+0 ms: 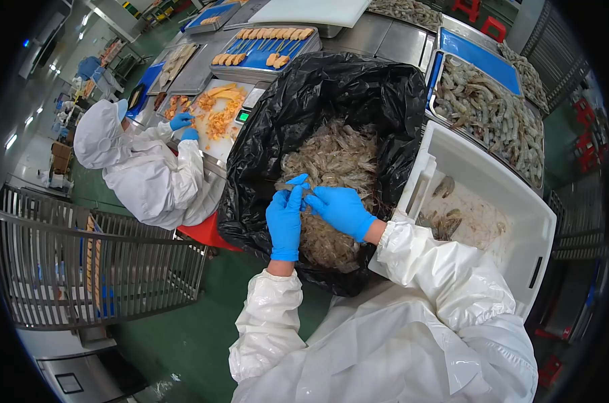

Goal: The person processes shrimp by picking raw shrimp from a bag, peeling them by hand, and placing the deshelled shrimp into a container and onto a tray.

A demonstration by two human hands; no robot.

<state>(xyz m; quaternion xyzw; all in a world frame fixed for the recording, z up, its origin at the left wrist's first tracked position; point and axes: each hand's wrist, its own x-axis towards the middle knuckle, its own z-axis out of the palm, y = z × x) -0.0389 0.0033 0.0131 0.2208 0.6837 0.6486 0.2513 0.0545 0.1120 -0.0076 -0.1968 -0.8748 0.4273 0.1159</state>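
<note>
My left hand (pixel 284 225) and my right hand (pixel 343 211), both in blue gloves, meet over a bin lined with a black plastic bag (pixel 264 124). Between my closed fingers is a shrimp (pixel 286 187), mostly covered by the gloves. Shrimp heads and shells (pixel 335 158) lie heaped in the bag below my hands. On my right stands a white plastic tub (pixel 493 174), with a few shrimp (pixel 445 223) on its wet floor.
Trays of whole shrimp (pixel 486 111) lie beyond the tub. Skewered orange pieces (pixel 271 33) rest on a blue tray at the back. A co-worker (pixel 150 161) in white handles orange pieces (pixel 220 111) at the left. A metal rack (pixel 96 262) stands lower left.
</note>
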